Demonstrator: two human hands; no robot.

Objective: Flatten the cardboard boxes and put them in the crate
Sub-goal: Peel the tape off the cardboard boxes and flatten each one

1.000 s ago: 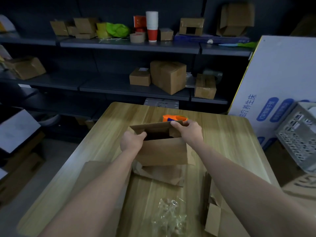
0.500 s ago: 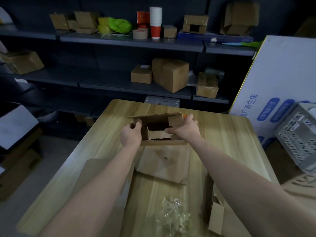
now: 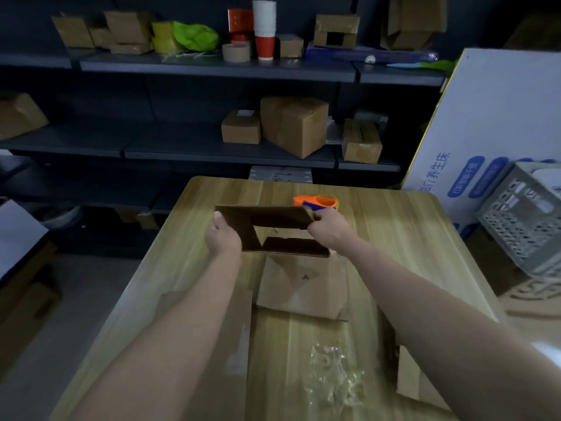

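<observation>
Dark shelving (image 3: 212, 69) spans the far wall, carrying assorted cartons, cups and tape rolls. A wooden counter (image 3: 394, 238) runs from near to far at centre. A grey perforated crate (image 3: 522, 220) stands off the counter's right side, well apart from the work. An opened cardboard box (image 3: 273, 217), partly collapsed, is held above the counter's far middle. A flat cardboard piece (image 3: 303, 287) lies on the counter just near of it. The left hand (image 3: 223, 240) grips the box's left edge, fingers curled round it; the right hand (image 3: 329, 227) pinches its right corner. An orange tape dispenser (image 3: 315, 202) sits just beyond the right hand. Crumpled clear plastic (image 3: 334, 378) lies at the near edge.
</observation>
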